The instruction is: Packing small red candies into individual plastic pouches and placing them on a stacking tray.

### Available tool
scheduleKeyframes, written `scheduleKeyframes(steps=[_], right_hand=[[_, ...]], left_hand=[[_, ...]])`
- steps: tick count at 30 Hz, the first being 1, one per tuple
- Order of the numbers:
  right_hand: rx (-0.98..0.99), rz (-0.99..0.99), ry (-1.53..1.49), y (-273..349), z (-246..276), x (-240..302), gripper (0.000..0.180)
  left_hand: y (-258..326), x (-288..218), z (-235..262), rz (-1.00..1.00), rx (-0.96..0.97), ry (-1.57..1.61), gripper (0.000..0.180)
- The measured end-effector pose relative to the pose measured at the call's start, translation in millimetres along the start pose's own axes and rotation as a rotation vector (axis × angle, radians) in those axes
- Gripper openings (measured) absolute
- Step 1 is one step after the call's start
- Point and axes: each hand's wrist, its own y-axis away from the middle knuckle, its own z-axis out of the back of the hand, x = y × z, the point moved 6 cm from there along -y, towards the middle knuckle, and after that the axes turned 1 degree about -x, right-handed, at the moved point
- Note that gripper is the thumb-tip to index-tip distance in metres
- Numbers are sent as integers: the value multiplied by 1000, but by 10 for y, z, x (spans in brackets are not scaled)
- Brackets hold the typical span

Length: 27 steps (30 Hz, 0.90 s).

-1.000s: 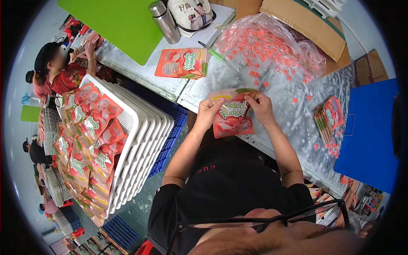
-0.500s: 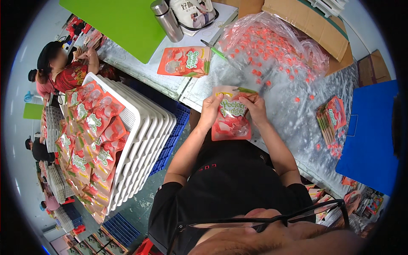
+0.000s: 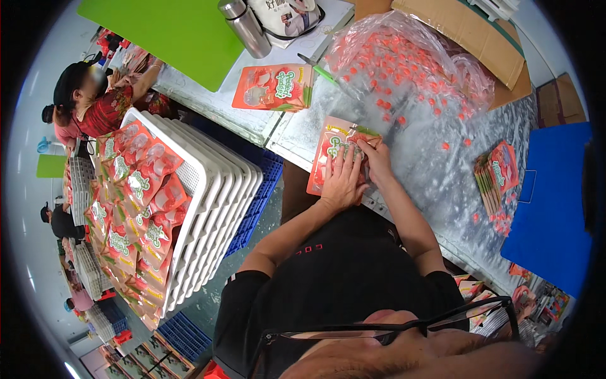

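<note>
A red and tan snack pouch lies at the near edge of the grey table, tilted a little. My left hand rests flat across its front, fingers stretched out and slightly apart. At the pouch's right side, my right hand grips the edge near the top; its fingers are partly hidden. Beyond, another red pouch lies flat by itself. Small red wrapped pieces spill from a clear plastic bag to the far right of my hands.
Stacked white trays at left carry a heap of filled pouches. A stack of pouches stands at right beside a blue box. A steel flask, green-handled knife and cardboard box sit farther back. A co-worker works at left.
The pouch has gone from being held up by both hands to lying on the table edge. My left hand has let go of its top corner and spread over its front.
</note>
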Motion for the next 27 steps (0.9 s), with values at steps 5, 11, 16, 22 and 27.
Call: scheduleKeyframes(steps=[5, 11, 16, 22, 27], right_hand=[[35, -20, -38, -127, 34, -72, 19], [53, 106, 76, -182, 11, 57, 21], [222, 28, 107, -64, -111, 297, 19], [483, 33, 115, -37, -807, 440, 18], [566, 210, 145, -43, -1380, 730, 29]], left_hand=[[-61, -8, -22, 27, 34, -80, 102], [-7, 167, 354, 80, -342, 212, 104], [-309, 828, 597, 638, -95, 1303, 54], [16, 1134, 914, 548, -421, 1562, 32], [319, 1076, 2009, 790, -678, 1203, 30]])
